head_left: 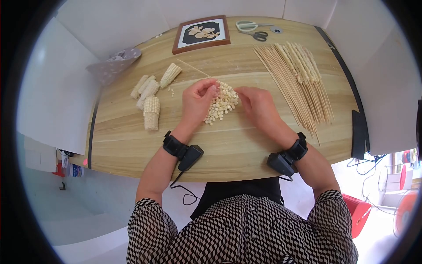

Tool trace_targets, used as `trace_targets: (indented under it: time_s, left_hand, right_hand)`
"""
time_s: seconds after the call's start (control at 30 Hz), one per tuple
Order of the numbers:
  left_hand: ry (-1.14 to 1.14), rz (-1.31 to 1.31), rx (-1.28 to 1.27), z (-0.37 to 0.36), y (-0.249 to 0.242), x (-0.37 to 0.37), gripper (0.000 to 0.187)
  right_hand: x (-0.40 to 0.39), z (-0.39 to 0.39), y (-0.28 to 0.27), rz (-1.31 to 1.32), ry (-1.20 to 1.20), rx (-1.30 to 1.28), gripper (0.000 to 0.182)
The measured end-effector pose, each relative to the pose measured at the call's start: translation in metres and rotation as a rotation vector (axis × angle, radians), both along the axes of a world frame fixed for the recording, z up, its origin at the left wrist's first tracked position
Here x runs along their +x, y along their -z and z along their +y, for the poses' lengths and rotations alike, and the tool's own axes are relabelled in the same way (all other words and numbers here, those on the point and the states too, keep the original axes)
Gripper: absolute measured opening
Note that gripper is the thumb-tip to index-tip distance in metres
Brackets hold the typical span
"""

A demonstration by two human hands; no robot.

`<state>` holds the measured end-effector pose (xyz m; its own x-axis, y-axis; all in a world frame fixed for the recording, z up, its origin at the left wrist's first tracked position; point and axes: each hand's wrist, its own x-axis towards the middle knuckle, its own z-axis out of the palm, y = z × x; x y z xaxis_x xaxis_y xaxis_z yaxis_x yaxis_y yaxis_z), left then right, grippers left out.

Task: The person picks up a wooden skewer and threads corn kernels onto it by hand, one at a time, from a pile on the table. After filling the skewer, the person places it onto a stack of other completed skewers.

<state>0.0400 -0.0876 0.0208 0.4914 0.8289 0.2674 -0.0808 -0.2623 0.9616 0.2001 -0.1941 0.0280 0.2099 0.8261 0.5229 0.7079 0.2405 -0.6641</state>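
My left hand point(198, 99) is closed in a pinch on a thin wooden skewer point(191, 67), whose bare end points up and to the left. Pale corn kernels sit in a row along the skewer's other end, between my two hands. My right hand point(260, 105) has thumb and forefinger together by that end; what they hold, if anything, is too small to make out. Below and between the hands lies a heap of loose corn kernels point(222, 105). To the left are a partly stripped corn cob point(151, 113), another corn cob point(170, 75) and several bare pieces point(147, 90).
At the right lie many bare skewers point(285, 90) beside skewers threaded with kernels point(301, 64). A framed picture point(202, 34), light-handled scissors point(247, 26) and dark scissors point(259, 35) are at the back. A patterned cloth item point(115, 66) rests at the left edge.
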Motion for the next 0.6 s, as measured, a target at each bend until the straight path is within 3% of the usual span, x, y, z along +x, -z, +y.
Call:
trace_targets:
  time_s: [0.13, 0.2, 0.3, 0.6]
  left_hand:
    - [-0.196, 0.268, 0.218, 0.009, -0.008, -0.011, 0.016]
    - [-0.134, 0.436, 0.690, 0.014, -0.012, -0.017, 0.015]
    - [-0.028, 0.571, 0.705, 0.011, -0.017, -0.017, 0.016]
    - [0.007, 0.597, 0.662, 0.015, -0.015, -0.015, 0.011]
  right_hand:
    - [0.006, 0.001, -0.005, -0.018, 0.049, 0.007, 0.016]
    - [0.008, 0.000, -0.008, -0.017, 0.052, -0.003, 0.016]
    - [0.009, 0.001, -0.007, -0.019, 0.052, -0.013, 0.016]
    - [0.008, 0.000, -0.008, -0.014, 0.052, -0.045, 0.016]
